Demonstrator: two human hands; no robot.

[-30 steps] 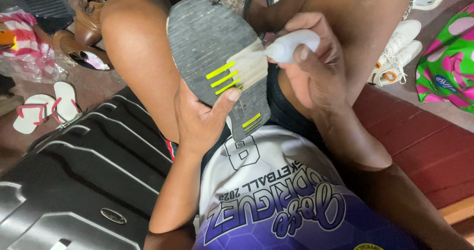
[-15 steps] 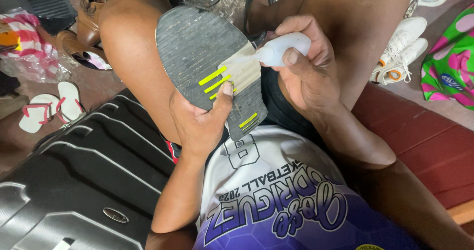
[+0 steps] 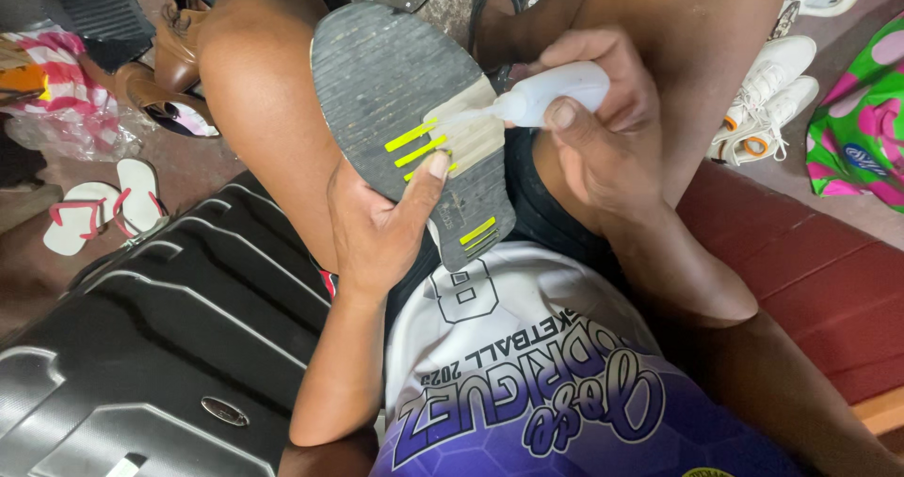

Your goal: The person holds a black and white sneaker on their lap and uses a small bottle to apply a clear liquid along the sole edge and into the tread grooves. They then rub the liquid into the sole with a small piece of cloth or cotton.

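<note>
The left hand (image 3: 377, 227) grips a grey shoe sole (image 3: 395, 91) from below, its thumb pressed on the tan middle patch beside the yellow stripes. The right hand (image 3: 603, 129) is closed around a small white glue bottle (image 3: 551, 91), whose nozzle touches the tan patch just above the left thumb. The sole lies tilted across the person's lap, between the bare knees. Left of the grip sits a black ribbed suitcase (image 3: 141, 345); farther left, white flip-flops (image 3: 99, 209) with red straps lie on the floor. Right of the bottle hand, beyond the knee, stand white sneakers (image 3: 767, 96), and a green and pink bag (image 3: 862, 129).
</note>
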